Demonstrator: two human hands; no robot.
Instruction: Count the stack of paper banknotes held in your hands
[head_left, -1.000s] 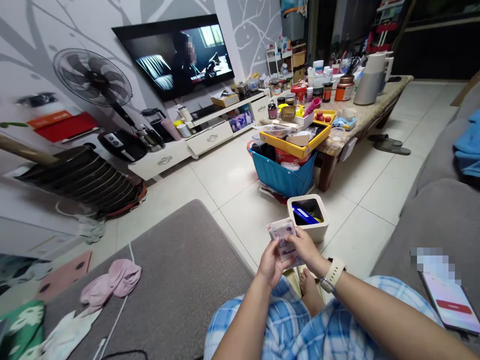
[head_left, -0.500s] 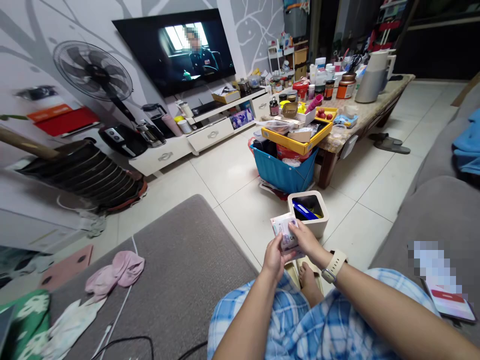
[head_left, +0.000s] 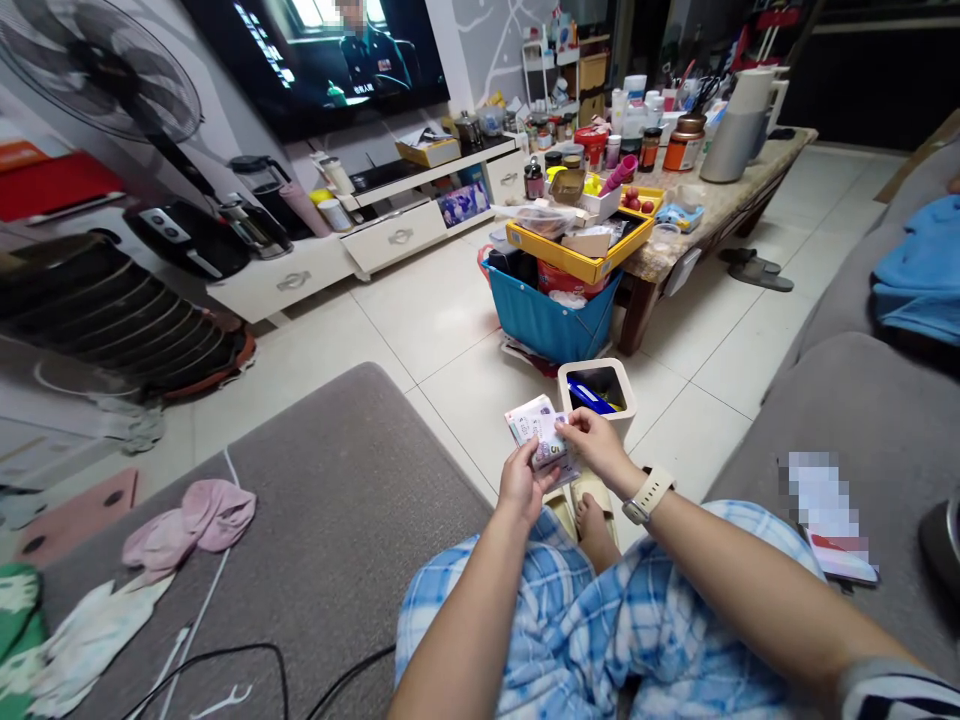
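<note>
Your left hand (head_left: 525, 482) grips a stack of banknotes (head_left: 538, 436) beyond your knees, near the white bin (head_left: 629, 397); your right hand (head_left: 596, 442) pinches its edge. Grey seating (head_left: 352, 520) flanks you. Ahead, across pale floor tiles (head_left: 435, 310), stand a crowded desk (head_left: 739, 196), a blue basket (head_left: 551, 322) and a lit television (head_left: 315, 95).

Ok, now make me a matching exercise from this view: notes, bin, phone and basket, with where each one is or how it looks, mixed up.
Things:
1. notes
2. bin
3. phone
4. basket

Places or states:
A. on the grey sofa
B. beneath a yellow tray
C. held by left hand and right hand
D. open, with a blue packet inside

Pairs: 1-C, 2-D, 3-A, 4-B
</note>
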